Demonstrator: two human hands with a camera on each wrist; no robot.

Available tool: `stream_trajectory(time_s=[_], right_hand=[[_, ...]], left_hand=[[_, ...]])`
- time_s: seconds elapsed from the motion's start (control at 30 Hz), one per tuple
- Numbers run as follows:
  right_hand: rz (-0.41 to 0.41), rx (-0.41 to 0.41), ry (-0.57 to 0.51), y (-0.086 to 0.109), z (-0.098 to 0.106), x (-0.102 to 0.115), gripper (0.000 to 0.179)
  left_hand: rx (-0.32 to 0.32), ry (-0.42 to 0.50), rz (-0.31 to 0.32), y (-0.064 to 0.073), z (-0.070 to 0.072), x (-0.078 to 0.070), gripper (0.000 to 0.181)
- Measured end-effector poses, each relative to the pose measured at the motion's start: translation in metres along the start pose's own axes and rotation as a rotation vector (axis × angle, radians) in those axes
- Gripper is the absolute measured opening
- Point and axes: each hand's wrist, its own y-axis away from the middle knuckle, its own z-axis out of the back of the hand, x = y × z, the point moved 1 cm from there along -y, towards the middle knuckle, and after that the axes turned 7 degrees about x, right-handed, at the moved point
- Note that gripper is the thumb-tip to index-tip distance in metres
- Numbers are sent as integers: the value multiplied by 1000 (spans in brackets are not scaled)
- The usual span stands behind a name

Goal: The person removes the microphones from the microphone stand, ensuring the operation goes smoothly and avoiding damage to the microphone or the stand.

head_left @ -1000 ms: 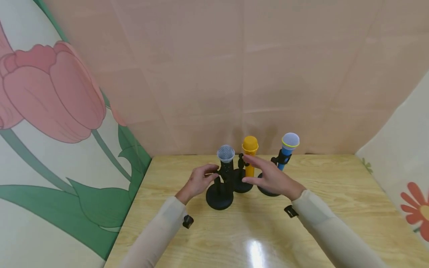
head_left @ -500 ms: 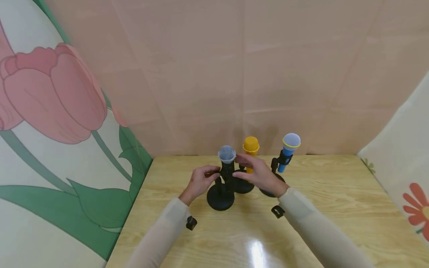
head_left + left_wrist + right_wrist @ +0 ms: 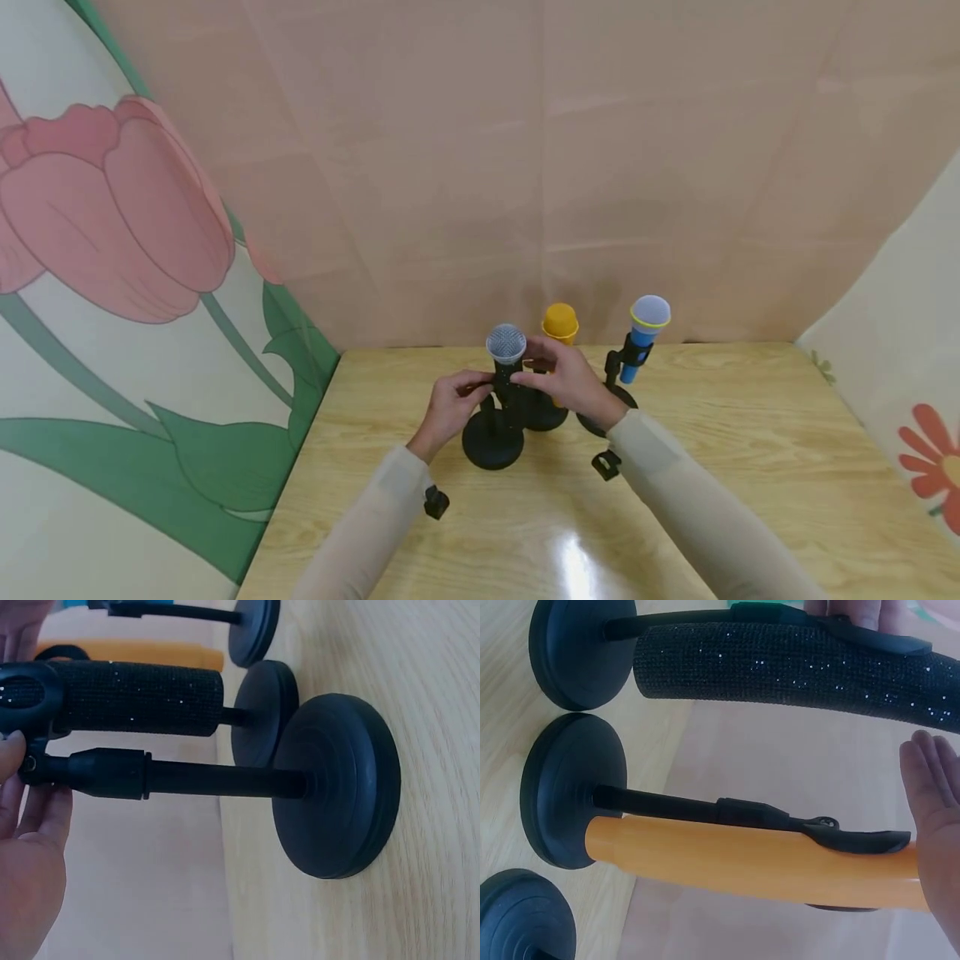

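A black glittery microphone with a silver mesh head (image 3: 507, 343) sits in the clip of a black desk stand (image 3: 337, 787). My left hand (image 3: 447, 410) pinches that stand at the joint just under the clip, thumb in front and fingers behind in the left wrist view. On the microphone's other side is my right hand (image 3: 567, 381), thumb and fingers spread near the handle below the head. In the right wrist view its extended fingertips (image 3: 922, 754) lie close to the black handle (image 3: 780, 667), with a narrow gap visible.
Just behind stands a yellow microphone (image 3: 561, 321) in its own black stand, partly hidden by my right hand. Farther right, a blue microphone with a white head (image 3: 649, 313) leans in a third stand. A pink backdrop (image 3: 450, 208) rises behind the wooden table (image 3: 720, 467).
My right hand has moved left from in front of the yellow microphone to beside the black one. The left hand stays at its stand, and the microphones have kept their places.
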Motion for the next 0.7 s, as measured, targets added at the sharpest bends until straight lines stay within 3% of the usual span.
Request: stream_trajectory(time_s=[0.17, 0.37, 0.7], right_hand=[[6, 6, -12, -3, -4, 4, 55], [-2, 1, -13, -7, -9, 5, 52], [-7, -36, 72, -11, -14, 7, 44]], left_hand=[[-19, 41, -16, 1, -1, 3, 18], [-36, 29, -52, 2, -2, 4, 17], [-58, 47, -86, 2, -3, 5, 15]])
